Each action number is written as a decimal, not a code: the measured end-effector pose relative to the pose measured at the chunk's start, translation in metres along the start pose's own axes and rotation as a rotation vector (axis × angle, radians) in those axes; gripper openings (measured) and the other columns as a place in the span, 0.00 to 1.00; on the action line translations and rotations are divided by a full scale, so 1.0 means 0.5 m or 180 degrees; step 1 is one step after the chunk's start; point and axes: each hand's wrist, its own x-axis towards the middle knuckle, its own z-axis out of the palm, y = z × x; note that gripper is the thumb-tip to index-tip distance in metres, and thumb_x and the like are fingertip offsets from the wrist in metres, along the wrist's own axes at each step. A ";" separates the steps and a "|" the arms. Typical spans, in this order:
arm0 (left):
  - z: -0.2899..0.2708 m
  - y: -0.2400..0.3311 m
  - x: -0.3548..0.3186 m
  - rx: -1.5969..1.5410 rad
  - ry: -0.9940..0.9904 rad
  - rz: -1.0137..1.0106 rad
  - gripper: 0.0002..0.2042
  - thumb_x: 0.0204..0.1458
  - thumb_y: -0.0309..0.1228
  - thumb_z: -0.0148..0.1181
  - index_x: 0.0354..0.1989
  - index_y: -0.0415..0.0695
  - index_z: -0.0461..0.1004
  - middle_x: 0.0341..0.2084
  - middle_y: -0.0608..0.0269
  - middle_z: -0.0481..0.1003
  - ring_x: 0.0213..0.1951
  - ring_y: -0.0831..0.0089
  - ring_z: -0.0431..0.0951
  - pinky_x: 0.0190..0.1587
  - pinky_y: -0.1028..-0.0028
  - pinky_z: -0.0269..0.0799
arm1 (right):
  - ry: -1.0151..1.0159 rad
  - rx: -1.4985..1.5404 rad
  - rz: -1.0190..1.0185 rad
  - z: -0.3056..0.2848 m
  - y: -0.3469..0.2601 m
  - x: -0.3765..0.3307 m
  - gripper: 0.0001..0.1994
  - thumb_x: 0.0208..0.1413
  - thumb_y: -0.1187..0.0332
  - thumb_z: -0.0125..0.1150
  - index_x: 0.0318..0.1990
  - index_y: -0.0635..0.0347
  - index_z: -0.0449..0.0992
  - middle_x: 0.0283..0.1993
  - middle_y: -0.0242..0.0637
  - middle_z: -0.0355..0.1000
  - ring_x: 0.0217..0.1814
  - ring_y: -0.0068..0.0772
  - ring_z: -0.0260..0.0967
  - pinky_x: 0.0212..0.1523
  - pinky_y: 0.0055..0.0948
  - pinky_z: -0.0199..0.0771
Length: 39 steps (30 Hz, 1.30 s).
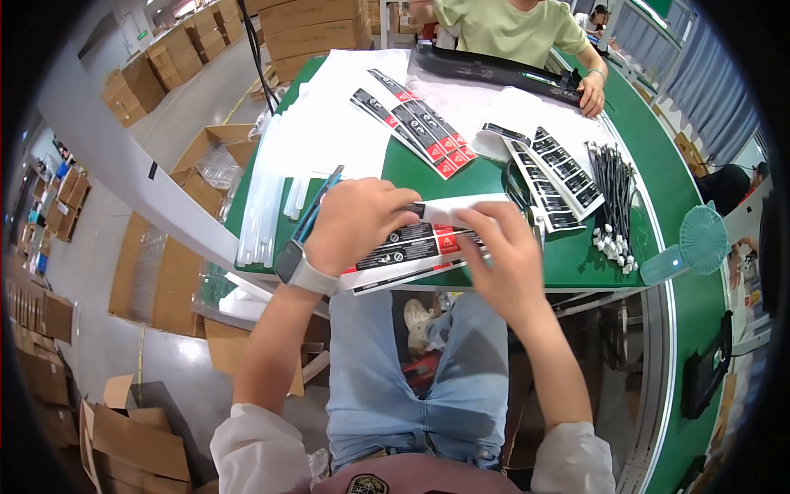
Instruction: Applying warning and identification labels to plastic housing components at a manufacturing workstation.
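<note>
My left hand, with a watch on its wrist, and my right hand together hold a stack of black, white and red label strips over the near edge of the green table. The fingers of both hands pinch a white strip at the top of the stack. More label strips lie in a row farther back, and another fan of black label strips sits to the right.
A bundle of black cable ties lies at the right. Clear plastic tubes lie at the table's left edge. Across the table a person in a green shirt handles a long black part. Cardboard boxes stand at the left. A small turquoise fan is right.
</note>
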 end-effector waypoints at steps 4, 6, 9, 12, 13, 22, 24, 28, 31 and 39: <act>0.011 0.041 -0.022 0.0286 0.0221 -0.0050 0.13 0.43 0.33 0.66 0.38 0.45 0.78 0.28 0.63 0.76 0.31 0.63 0.76 0.33 0.65 0.72 | 0.0026 -0.0335 0.0063 0.077 -0.024 0.035 0.10 0.44 0.76 0.63 0.36 0.60 0.76 0.35 0.34 0.69 0.39 0.38 0.68 0.38 0.35 0.65; 0.015 0.053 -0.030 0.0418 0.0190 -0.0196 0.11 0.45 0.36 0.65 0.36 0.47 0.77 0.24 0.65 0.74 0.32 0.65 0.76 0.33 0.66 0.71 | 0.0078 -0.0330 0.0184 0.088 -0.024 0.024 0.08 0.43 0.75 0.64 0.34 0.59 0.76 0.33 0.33 0.69 0.39 0.36 0.67 0.38 0.35 0.64; 0.021 0.062 -0.036 0.0346 0.0294 -0.0129 0.14 0.45 0.34 0.66 0.40 0.44 0.77 0.30 0.64 0.75 0.38 0.66 0.75 0.36 0.68 0.71 | 0.0188 -0.0379 0.0211 0.093 -0.021 0.002 0.08 0.43 0.76 0.64 0.34 0.59 0.76 0.34 0.32 0.69 0.39 0.35 0.68 0.39 0.35 0.65; 0.025 0.064 -0.041 0.0233 0.0318 -0.0179 0.17 0.44 0.33 0.66 0.44 0.41 0.76 0.36 0.61 0.76 0.41 0.64 0.74 0.41 0.68 0.72 | 0.0284 -0.0336 0.0234 0.098 -0.017 -0.013 0.08 0.42 0.75 0.65 0.33 0.59 0.76 0.35 0.32 0.70 0.40 0.35 0.69 0.39 0.35 0.65; 0.026 0.064 -0.043 0.0152 0.0289 -0.0239 0.19 0.44 0.31 0.66 0.45 0.39 0.76 0.39 0.59 0.76 0.43 0.63 0.74 0.44 0.67 0.72 | 0.0346 -0.0342 0.0177 0.100 -0.017 -0.015 0.09 0.42 0.76 0.65 0.33 0.59 0.76 0.35 0.32 0.70 0.40 0.35 0.69 0.40 0.35 0.66; 0.030 0.054 -0.050 -0.0088 0.0274 -0.0236 0.19 0.46 0.35 0.66 0.46 0.42 0.76 0.40 0.59 0.75 0.46 0.63 0.72 0.46 0.65 0.69 | -0.0135 0.0094 0.0659 0.090 -0.009 -0.002 0.08 0.40 0.77 0.65 0.30 0.59 0.72 0.32 0.33 0.69 0.37 0.39 0.67 0.36 0.37 0.65; 0.030 0.055 -0.051 -0.0124 0.0343 -0.0237 0.19 0.44 0.33 0.67 0.46 0.42 0.77 0.41 0.57 0.75 0.45 0.62 0.73 0.46 0.65 0.70 | -0.0230 0.0152 0.0744 0.088 -0.009 0.000 0.08 0.40 0.77 0.65 0.29 0.59 0.72 0.31 0.34 0.68 0.37 0.40 0.67 0.36 0.37 0.64; 0.030 0.057 -0.052 -0.0164 0.0385 -0.0274 0.19 0.43 0.32 0.67 0.45 0.41 0.78 0.42 0.56 0.75 0.45 0.60 0.73 0.47 0.65 0.71 | -0.0090 0.0151 0.0728 0.092 -0.017 -0.001 0.09 0.40 0.77 0.65 0.31 0.60 0.73 0.30 0.34 0.68 0.36 0.40 0.66 0.37 0.37 0.65; 0.033 0.058 -0.052 -0.0138 0.0397 -0.0295 0.18 0.43 0.32 0.67 0.45 0.42 0.78 0.42 0.56 0.75 0.45 0.60 0.73 0.47 0.64 0.70 | -0.0005 -0.0023 0.0643 0.091 -0.021 -0.003 0.09 0.40 0.78 0.65 0.31 0.60 0.74 0.30 0.34 0.68 0.36 0.39 0.67 0.37 0.37 0.66; 0.032 0.049 -0.060 -0.0309 0.0383 -0.0264 0.18 0.44 0.33 0.68 0.46 0.45 0.79 0.44 0.57 0.75 0.47 0.59 0.73 0.49 0.64 0.70 | 0.0122 0.0361 0.0760 0.094 -0.020 -0.007 0.07 0.39 0.79 0.66 0.28 0.61 0.76 0.28 0.34 0.68 0.34 0.37 0.67 0.33 0.35 0.68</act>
